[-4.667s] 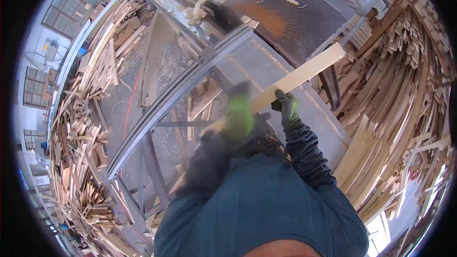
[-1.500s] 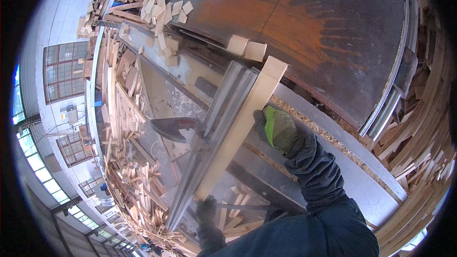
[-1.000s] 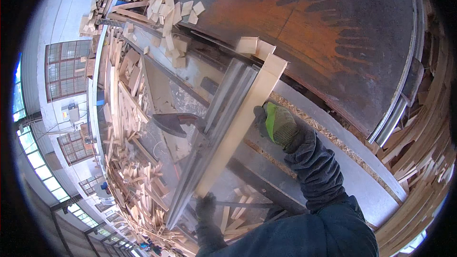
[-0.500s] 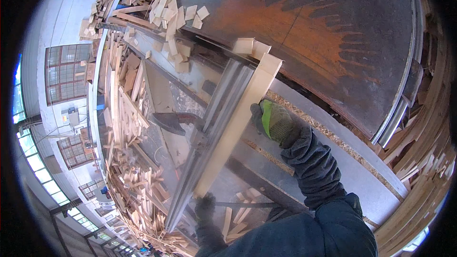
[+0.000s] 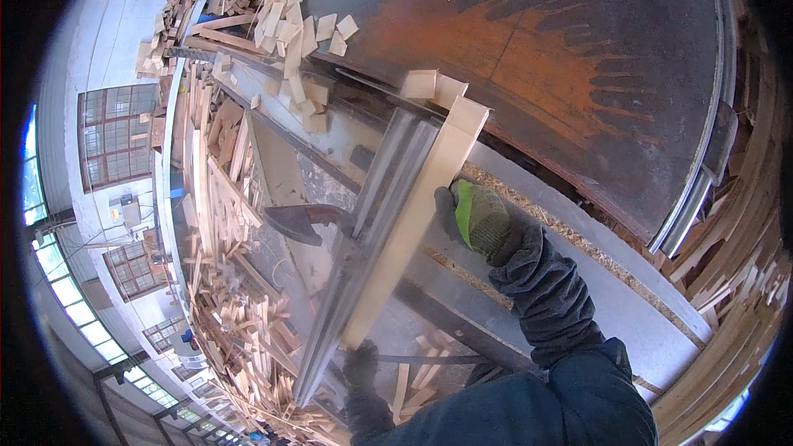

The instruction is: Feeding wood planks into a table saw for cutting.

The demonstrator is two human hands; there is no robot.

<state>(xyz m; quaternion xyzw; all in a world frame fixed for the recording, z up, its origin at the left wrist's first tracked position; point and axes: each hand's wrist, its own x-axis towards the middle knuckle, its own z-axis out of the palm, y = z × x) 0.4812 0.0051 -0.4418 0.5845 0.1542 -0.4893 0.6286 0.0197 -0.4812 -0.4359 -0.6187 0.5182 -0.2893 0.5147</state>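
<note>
A long pale wooden board (image 5: 413, 223) lies slantwise along a grooved grey metal rail (image 5: 372, 198). At the board's near end is my left hand (image 5: 361, 366) in a dark glove, its fingers closed around that end and partly lost in shadow. My right hand (image 5: 477, 213), in a grey glove with a bright green patch, bears on the board's right side with curled fingers. The board's far end meets small pale wood blocks (image 5: 436, 85) at the edge of a dark metal table (image 5: 529, 49) with a rusty orange stain.
A dark curved metal arm (image 5: 306, 221) juts left from the rail. Offcuts (image 5: 289, 25) are heaped at the far left, with more scrap wood (image 5: 248, 306) below. Sawdust lines a slot (image 5: 578, 239) in the grey machine bed. Long boards (image 5: 743, 281) are stacked at right.
The view has shifted slightly. Both hands and the board keep nearly the same places against the rail.
</note>
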